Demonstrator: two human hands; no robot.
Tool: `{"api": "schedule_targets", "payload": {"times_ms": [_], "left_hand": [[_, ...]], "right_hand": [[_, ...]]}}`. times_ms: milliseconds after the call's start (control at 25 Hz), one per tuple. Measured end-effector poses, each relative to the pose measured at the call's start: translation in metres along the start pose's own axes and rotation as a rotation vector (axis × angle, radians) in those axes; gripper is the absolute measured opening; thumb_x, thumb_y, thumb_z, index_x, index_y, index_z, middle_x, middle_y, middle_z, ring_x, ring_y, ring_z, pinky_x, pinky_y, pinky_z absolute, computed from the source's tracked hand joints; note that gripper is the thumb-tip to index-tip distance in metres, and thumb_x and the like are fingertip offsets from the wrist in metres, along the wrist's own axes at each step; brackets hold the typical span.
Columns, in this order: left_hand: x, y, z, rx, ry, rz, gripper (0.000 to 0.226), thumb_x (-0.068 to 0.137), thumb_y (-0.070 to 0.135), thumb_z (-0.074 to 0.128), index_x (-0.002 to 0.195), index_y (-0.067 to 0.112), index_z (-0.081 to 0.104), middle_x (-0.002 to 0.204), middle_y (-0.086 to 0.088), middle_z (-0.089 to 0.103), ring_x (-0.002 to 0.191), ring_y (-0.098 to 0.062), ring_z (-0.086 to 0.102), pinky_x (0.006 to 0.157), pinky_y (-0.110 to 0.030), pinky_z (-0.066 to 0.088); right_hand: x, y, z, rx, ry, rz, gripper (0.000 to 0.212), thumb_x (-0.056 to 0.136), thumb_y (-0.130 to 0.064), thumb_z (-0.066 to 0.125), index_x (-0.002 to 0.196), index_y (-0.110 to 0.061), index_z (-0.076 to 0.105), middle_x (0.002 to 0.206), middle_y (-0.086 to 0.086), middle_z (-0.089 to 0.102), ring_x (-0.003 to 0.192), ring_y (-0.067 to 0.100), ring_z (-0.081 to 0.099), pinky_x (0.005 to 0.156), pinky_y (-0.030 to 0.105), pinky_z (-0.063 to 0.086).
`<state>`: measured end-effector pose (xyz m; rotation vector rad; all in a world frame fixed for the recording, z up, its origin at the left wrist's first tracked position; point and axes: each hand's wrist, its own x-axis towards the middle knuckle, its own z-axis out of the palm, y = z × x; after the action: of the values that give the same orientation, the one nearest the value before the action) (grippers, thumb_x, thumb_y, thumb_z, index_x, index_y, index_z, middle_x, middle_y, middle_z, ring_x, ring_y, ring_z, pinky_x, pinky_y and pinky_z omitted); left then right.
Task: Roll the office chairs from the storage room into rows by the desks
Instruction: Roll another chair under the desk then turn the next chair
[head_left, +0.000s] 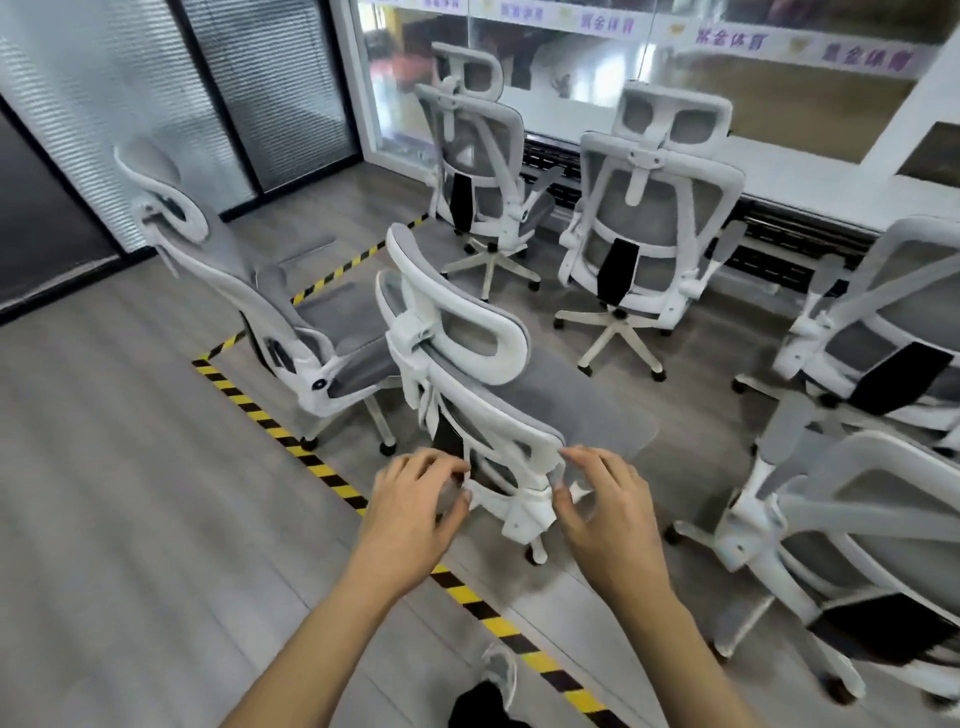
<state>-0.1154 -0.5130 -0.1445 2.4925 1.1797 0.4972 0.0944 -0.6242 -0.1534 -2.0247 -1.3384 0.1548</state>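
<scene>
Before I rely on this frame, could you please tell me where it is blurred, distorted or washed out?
Head view: wide-angle distortion slants the dark-framed partition with blinds and stretches the white-framed chair at the lower right edge. Motion blur softens the left hand, the right hand and the nearest white-framed grey mesh office chair. Glare bleaches the white window sill. Shadows under the chairs are faint.

Nearest chair (498, 410), 6 o'clock: frame showing as smooth white plastic, back and seat showing as grey mesh cloth. Floor (130, 467): showing as matt grey wood-grain planks. Yellow-black tape (291, 444), 7 o'clock: looking smooth, faintly shiny. Glass wall (571, 67), 12 o'clock: gleaming, glossy.
</scene>
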Motion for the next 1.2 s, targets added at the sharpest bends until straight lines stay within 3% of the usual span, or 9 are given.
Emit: {"api": "schedule_targets", "payload": {"times_ms": [80,200,440,600,760,880,1000,1080,1200], "left_hand": [[0.031,-0.028,-0.007,0.002,-0.019,-0.013,0.027,0.095,0.045,0.047,0.118,0.034,0.056,0.119,0.015,0.053,0.108,-0.011,0.046,0.095,-0.034,0.039],[0.083,-0.068,-0.021,0.014,-0.047,-0.031,0.024,0.097,0.038,0.052,0.12,0.034,0.056,0.119,0.014,0.054,0.11,-0.014,0.046,0.095,-0.034,0.038],[0.174,-0.154,-0.04,-0.022,-0.076,-0.014,0.039,0.1,0.042,0.038,0.136,0.029,0.048,0.135,0.007,0.054,0.123,-0.017,0.048,0.102,-0.04,0.042],[0.244,-0.204,-0.035,0.012,-0.1,0.1,0.054,0.1,0.045,0.028,0.145,0.02,0.043,0.149,-0.002,0.046,0.135,-0.024,0.043,0.11,-0.044,0.038],[0.296,-0.241,-0.023,0.15,-0.177,0.287,0.056,0.092,0.044,0.031,0.129,0.012,0.059,0.14,-0.011,0.057,0.136,-0.036,0.046,0.105,-0.052,0.044],[0.315,-0.265,-0.014,0.122,-0.262,0.398,0.059,0.087,0.051,0.038,0.13,0.016,0.058,0.141,-0.009,0.055,0.138,-0.037,0.041,0.112,-0.053,0.035],[0.319,-0.279,-0.011,0.049,-0.214,0.521,0.053,0.088,0.051,0.048,0.127,0.017,0.06,0.132,-0.009,0.058,0.133,-0.033,0.042,0.114,-0.048,0.03],[0.325,-0.28,-0.011,-0.02,-0.18,0.558,0.048,0.089,0.051,0.052,0.123,0.02,0.062,0.126,-0.004,0.059,0.129,-0.028,0.041,0.112,-0.045,0.033],[0.333,-0.281,-0.001,-0.091,-0.177,0.507,0.046,0.089,0.057,0.055,0.123,0.027,0.061,0.126,0.003,0.056,0.13,-0.026,0.039,0.111,-0.044,0.035]], "right_hand": [[0.031,-0.008,0.024,0.022,0.016,-0.007,0.034,0.093,-0.03,0.065,0.126,-0.033,0.059,0.123,-0.018,0.056,0.11,0.0,0.045,0.098,0.027,0.037],[0.08,-0.018,0.06,0.064,0.024,0.02,0.032,0.094,-0.032,0.062,0.126,-0.031,0.06,0.123,-0.016,0.057,0.111,0.004,0.049,0.099,0.027,0.038],[0.144,-0.044,0.114,0.016,0.02,0.038,0.029,0.094,-0.039,0.058,0.122,-0.031,0.06,0.122,-0.017,0.057,0.102,0.01,0.05,0.093,0.03,0.04],[0.149,-0.052,0.144,-0.116,0.028,0.1,0.033,0.094,-0.053,0.052,0.12,-0.033,0.059,0.118,-0.016,0.057,0.1,0.013,0.052,0.09,0.031,0.042],[0.129,-0.066,0.182,-0.255,0.145,0.268,0.034,0.095,-0.053,0.047,0.115,-0.031,0.063,0.114,-0.012,0.062,0.097,0.019,0.057,0.085,0.035,0.046],[0.12,-0.078,0.204,-0.361,0.254,0.419,0.036,0.096,-0.047,0.044,0.118,-0.028,0.065,0.121,-0.009,0.063,0.107,0.021,0.06,0.097,0.034,0.042],[0.12,-0.088,0.22,-0.375,0.337,0.502,0.039,0.096,-0.051,0.047,0.121,-0.025,0.064,0.125,-0.006,0.061,0.122,0.019,0.054,0.117,0.044,0.029],[0.124,-0.086,0.223,-0.371,0.336,0.503,0.041,0.097,-0.053,0.047,0.121,-0.023,0.062,0.125,-0.004,0.06,0.125,0.021,0.052,0.12,0.05,0.025],[0.132,-0.072,0.215,-0.336,0.316,0.47,0.041,0.098,-0.054,0.047,0.122,-0.025,0.061,0.124,-0.006,0.058,0.126,0.018,0.051,0.122,0.047,0.02]]}}
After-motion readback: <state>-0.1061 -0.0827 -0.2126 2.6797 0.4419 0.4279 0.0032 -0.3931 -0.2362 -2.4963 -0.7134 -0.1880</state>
